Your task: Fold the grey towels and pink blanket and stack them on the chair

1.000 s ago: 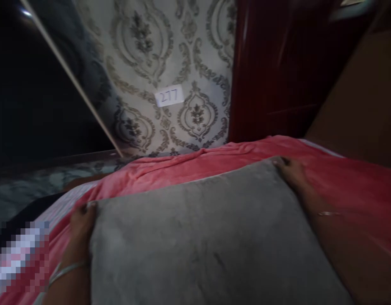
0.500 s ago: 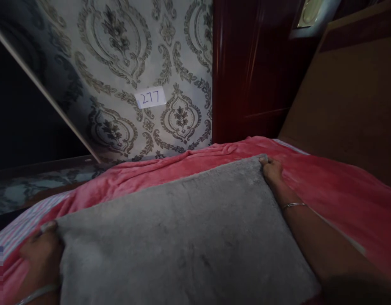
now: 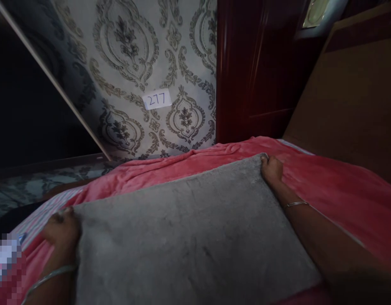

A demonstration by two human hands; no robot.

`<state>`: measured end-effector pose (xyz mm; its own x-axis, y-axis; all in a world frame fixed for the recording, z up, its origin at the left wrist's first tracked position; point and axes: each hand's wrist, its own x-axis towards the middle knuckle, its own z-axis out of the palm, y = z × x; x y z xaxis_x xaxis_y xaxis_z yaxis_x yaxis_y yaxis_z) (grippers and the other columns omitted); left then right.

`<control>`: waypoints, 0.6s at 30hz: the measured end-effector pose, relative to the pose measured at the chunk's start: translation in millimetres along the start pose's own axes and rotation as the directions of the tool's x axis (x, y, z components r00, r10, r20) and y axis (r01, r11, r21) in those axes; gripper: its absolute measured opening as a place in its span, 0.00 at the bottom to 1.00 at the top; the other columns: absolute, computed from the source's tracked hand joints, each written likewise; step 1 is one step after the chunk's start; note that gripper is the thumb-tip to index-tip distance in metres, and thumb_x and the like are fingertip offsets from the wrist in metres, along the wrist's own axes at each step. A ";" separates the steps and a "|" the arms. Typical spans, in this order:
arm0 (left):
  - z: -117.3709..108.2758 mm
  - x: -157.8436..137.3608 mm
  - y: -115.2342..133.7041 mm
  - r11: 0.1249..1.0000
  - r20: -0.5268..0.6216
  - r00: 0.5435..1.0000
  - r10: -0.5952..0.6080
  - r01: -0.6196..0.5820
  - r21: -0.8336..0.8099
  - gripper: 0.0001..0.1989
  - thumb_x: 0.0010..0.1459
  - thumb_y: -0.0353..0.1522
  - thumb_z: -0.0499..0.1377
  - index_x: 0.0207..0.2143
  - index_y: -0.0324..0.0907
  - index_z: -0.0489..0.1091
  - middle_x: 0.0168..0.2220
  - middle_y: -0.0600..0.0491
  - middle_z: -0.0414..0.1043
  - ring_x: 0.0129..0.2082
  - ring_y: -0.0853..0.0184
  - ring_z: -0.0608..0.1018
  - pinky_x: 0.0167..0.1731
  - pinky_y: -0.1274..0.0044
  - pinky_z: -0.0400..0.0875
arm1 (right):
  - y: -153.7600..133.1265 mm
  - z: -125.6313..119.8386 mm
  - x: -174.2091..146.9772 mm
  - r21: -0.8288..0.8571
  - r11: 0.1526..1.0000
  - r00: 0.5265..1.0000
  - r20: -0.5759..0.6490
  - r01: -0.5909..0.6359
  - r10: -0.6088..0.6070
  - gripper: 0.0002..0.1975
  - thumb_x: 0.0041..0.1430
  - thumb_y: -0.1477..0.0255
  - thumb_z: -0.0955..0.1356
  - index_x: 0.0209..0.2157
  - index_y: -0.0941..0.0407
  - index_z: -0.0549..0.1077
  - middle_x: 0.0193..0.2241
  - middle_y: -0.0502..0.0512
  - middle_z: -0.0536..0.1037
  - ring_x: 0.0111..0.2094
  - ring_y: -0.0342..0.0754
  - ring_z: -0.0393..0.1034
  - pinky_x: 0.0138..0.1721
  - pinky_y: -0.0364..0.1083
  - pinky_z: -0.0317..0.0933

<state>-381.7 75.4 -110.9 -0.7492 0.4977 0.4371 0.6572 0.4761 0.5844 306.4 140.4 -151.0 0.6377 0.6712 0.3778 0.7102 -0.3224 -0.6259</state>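
Note:
A grey, plush-looking cloth is stretched flat between my two hands, over a red blanket. My left hand is closed on its far left corner. At the far right corner, my right hand pinches the fabric between thumb and fingers. The cloth's far edge runs fairly straight, slanting up to the right. A bit of dark red shows at its near right edge. Each wrist carries a thin bangle. The cloth's near edge lies mostly out of view.
Behind the bed rises patterned wallpaper with a paper label reading 277. Next to it stands a dark red glossy panel, then a brown board on the right. A dark screen-like panel leans at left. Striped fabric shows under the blanket.
My left hand and the cloth's left corner have shifted right and slightly up in the picture. The right hand stays nearly in place. The background has slid a little to the right.

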 end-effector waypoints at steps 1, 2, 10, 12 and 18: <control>-7.0 0.5 7.3 0.999 -0.014 1.000 -0.022 0.023 0.034 0.28 0.49 0.46 0.48 0.39 0.32 0.74 0.27 0.42 0.72 0.41 0.41 0.77 0.44 0.54 0.71 | -2.9 -6.0 1.2 -0.029 1.000 1.000 0.013 0.010 -0.010 0.22 0.64 0.69 0.59 0.48 0.68 0.75 0.39 0.73 0.78 0.41 0.59 0.71 0.42 0.51 0.61; -14.4 1.8 15.4 0.998 -0.034 0.999 -0.037 0.038 0.056 0.29 0.49 0.46 0.48 0.41 0.31 0.74 0.31 0.40 0.74 0.43 0.42 0.77 0.46 0.56 0.71 | -5.9 -12.7 3.9 -0.053 0.998 1.000 0.020 0.020 -0.019 0.22 0.65 0.69 0.59 0.49 0.68 0.75 0.40 0.73 0.78 0.41 0.59 0.71 0.42 0.50 0.61; -31.5 10.7 93.1 0.994 0.029 0.999 -0.025 0.022 0.110 0.32 0.56 0.40 0.50 0.56 0.24 0.68 0.53 0.29 0.72 0.56 0.42 0.73 0.53 0.56 0.68 | -31.5 -36.4 35.3 -0.149 0.989 1.000 0.012 0.002 0.000 0.20 0.69 0.69 0.59 0.55 0.64 0.72 0.46 0.72 0.77 0.46 0.60 0.72 0.45 0.52 0.63; -16.1 3.4 99.7 0.986 0.157 0.987 -0.024 -0.003 0.166 0.32 0.59 0.40 0.49 0.58 0.26 0.66 0.55 0.28 0.71 0.57 0.41 0.72 0.52 0.55 0.69 | -31.5 -21.8 33.8 -0.185 0.982 0.996 0.086 -0.024 0.041 0.21 0.70 0.68 0.59 0.55 0.63 0.72 0.46 0.72 0.77 0.47 0.60 0.73 0.45 0.52 0.63; 39.4 -2.9 74.9 0.949 0.366 0.929 -0.045 -0.075 0.307 0.33 0.62 0.41 0.46 0.56 0.20 0.67 0.55 0.23 0.68 0.58 0.39 0.71 0.54 0.55 0.68 | -15.7 19.2 26.2 -0.262 0.964 0.977 0.191 -0.044 0.096 0.21 0.71 0.65 0.59 0.56 0.61 0.73 0.47 0.72 0.77 0.50 0.61 0.72 0.48 0.53 0.64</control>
<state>-327.0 138.2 -95.3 -0.6956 0.7067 0.1293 0.7050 0.6368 0.3121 306.2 175.8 -144.4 0.6346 0.7519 0.1788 0.7348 -0.5153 -0.4411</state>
